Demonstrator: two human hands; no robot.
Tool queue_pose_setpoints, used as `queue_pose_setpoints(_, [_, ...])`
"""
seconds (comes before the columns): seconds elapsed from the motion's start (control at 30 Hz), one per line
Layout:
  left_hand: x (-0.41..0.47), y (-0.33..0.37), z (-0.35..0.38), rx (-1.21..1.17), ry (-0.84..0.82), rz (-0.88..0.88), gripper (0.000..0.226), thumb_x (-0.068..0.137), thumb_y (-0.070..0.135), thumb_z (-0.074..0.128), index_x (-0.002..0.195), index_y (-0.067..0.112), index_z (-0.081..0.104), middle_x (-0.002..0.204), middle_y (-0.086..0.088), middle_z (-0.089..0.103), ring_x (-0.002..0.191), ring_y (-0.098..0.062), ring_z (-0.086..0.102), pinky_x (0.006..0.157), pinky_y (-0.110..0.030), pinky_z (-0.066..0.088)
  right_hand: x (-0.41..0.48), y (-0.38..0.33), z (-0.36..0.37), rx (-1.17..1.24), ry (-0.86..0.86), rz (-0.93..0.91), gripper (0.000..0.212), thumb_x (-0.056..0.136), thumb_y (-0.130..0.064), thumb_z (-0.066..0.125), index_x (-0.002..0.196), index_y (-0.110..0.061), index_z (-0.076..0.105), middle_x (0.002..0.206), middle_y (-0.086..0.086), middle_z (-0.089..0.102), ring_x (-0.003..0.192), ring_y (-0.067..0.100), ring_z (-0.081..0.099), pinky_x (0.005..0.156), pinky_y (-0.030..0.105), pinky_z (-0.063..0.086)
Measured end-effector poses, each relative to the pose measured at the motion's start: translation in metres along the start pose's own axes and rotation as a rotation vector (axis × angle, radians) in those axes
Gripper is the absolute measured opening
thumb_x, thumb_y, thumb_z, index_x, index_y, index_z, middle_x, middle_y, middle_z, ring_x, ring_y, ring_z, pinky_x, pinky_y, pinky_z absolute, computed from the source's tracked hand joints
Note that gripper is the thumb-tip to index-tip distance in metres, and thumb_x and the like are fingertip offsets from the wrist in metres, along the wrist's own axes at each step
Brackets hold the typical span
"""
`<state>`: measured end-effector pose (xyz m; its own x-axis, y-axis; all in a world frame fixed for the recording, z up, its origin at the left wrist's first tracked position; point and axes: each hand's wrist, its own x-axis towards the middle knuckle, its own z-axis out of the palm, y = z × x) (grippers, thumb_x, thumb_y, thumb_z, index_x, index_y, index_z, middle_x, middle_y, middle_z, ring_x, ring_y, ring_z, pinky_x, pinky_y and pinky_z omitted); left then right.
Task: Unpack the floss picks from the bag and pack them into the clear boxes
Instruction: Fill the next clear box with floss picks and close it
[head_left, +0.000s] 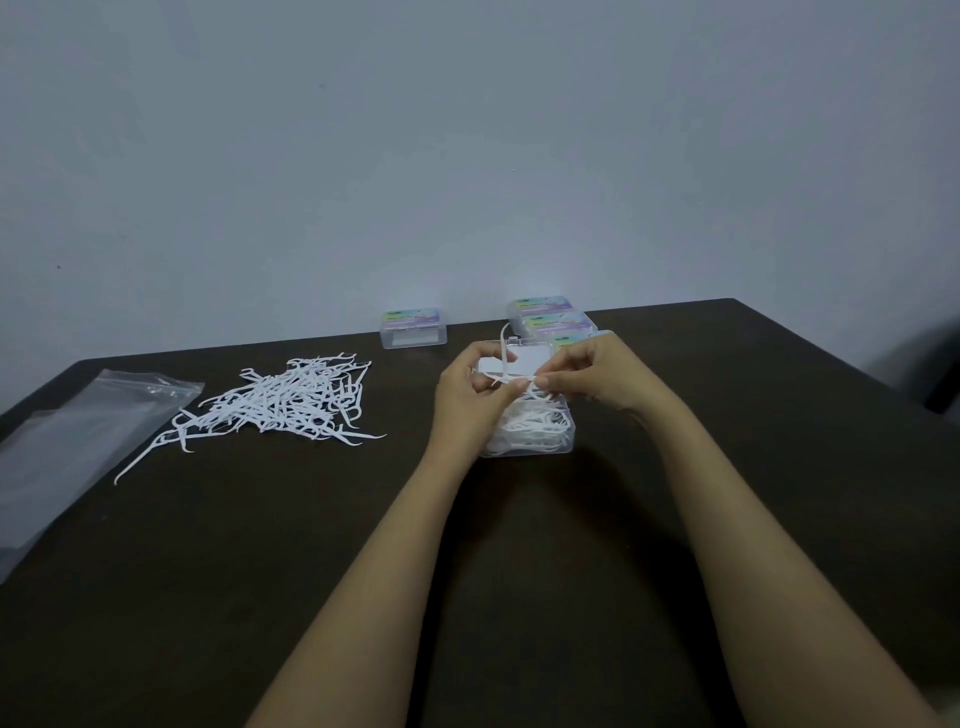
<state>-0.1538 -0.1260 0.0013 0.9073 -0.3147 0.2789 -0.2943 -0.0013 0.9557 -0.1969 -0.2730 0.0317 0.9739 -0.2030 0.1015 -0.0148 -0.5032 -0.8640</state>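
An open clear box (563, 439) sits mid-table, partly filled with white floss picks, its lid raised at the back. Both hands hover over it. My left hand (467, 397) and my right hand (605, 371) pinch a few floss picks (506, 358) between their fingertips just above the box. A loose pile of floss picks (291, 402) lies to the left on the dark table (260, 571). The clear plastic bag (72, 447) lies flat at the far left edge.
A closed clear box with a coloured label (414, 328) stands at the table's far edge. Several more labelled boxes (553, 322) are grouped behind the open box. A plain wall rises behind the table.
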Motion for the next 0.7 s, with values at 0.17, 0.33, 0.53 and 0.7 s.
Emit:
queue_pose_setpoints(0.17, [0.002,-0.002,-0.006,0.213,-0.034,0.065,0.014,0.076,0.009,0.073,0.084,0.018,0.067,0.086,-0.007,0.070,0.080,-0.020,0.068,0.072,-0.032,0.054,-0.002,0.000,0.000,-0.021,-0.039,0.003,0.010,0.080,-0.011,0.070,0.089,-0.007,0.070,0.076,0.002,0.067,0.068,0.009,0.060,0.063,0.017,0.046])
queue_pose_setpoints(0.33, [0.004,0.002,-0.012,0.394,-0.092,0.141,0.020,0.078,0.010,0.072,0.098,0.013,0.072,0.083,0.007,0.065,0.068,0.001,0.056,0.068,-0.011,0.046,-0.003,-0.001,0.003,-0.104,-0.046,0.003,0.012,0.078,-0.010,0.072,0.090,-0.007,0.070,0.078,0.005,0.067,0.068,0.006,0.058,0.059,0.009,0.045])
queue_pose_setpoints(0.53, [0.002,0.004,-0.021,0.446,-0.186,0.133,0.026,0.081,0.013,0.069,0.107,0.012,0.069,0.098,-0.001,0.068,0.087,-0.008,0.060,0.080,-0.018,0.049,-0.003,-0.001,0.004,-0.146,-0.018,-0.008,0.019,0.079,-0.012,0.072,0.097,-0.007,0.071,0.091,0.009,0.068,0.084,0.014,0.059,0.071,0.020,0.047])
queue_pose_setpoints(0.7, [0.006,0.004,-0.033,0.439,-0.114,0.133,0.020,0.085,0.015,0.065,0.104,0.014,0.070,0.094,0.003,0.069,0.077,0.003,0.058,0.078,-0.016,0.048,-0.002,-0.002,0.003,-0.093,0.073,-0.021,0.016,0.081,-0.016,0.069,0.095,-0.008,0.070,0.092,0.008,0.069,0.079,0.011,0.061,0.078,0.028,0.050])
